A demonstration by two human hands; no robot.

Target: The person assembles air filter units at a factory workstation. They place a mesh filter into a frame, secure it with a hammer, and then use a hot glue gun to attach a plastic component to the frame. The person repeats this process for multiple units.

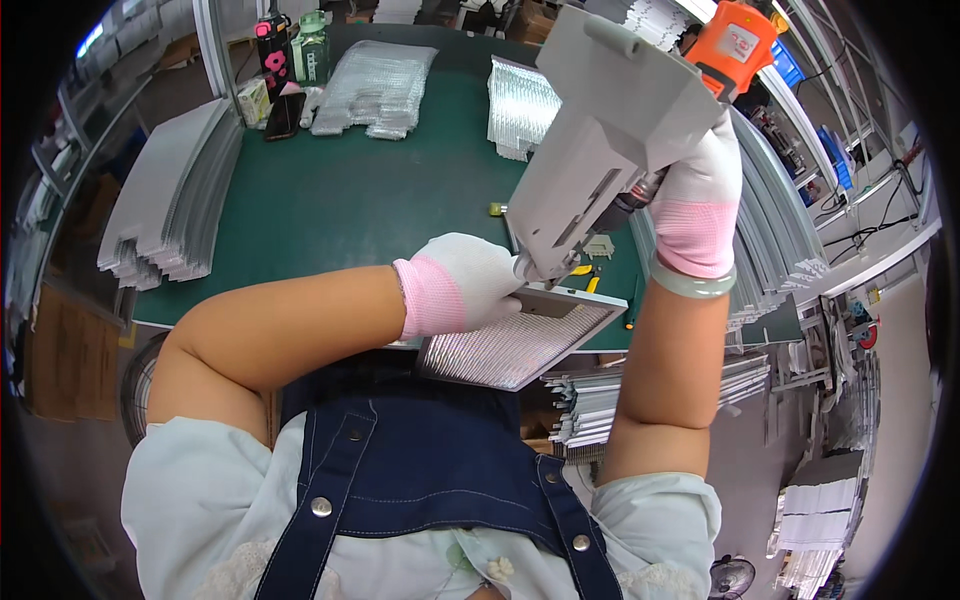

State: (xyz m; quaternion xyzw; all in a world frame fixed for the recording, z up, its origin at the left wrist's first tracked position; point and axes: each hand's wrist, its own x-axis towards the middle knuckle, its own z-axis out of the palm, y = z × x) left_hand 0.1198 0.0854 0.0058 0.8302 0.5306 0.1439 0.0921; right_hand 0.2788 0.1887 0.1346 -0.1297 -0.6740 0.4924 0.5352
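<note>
My right hand [697, 195], in a white glove with a pink cuff, grips a large grey power tool [610, 130] with an orange end [735, 40], held tilted with its nose pointing down. My left hand [468, 280], gloved the same way, holds a flat silvery ribbed panel with a white frame [525, 340] at the near edge of the green table [340, 200]. The tool's nose meets the panel's frame just beside my left fingers.
Stacks of grey flat pieces [170, 200] lie at the table's left, and more ribbed stacks [770, 230] at the right. Clear-wrapped silvery packs [375, 85] and another pile [520, 105] sit at the back. A bottle [273, 45], a phone [284, 115] and small yellow parts [585, 275] are there too.
</note>
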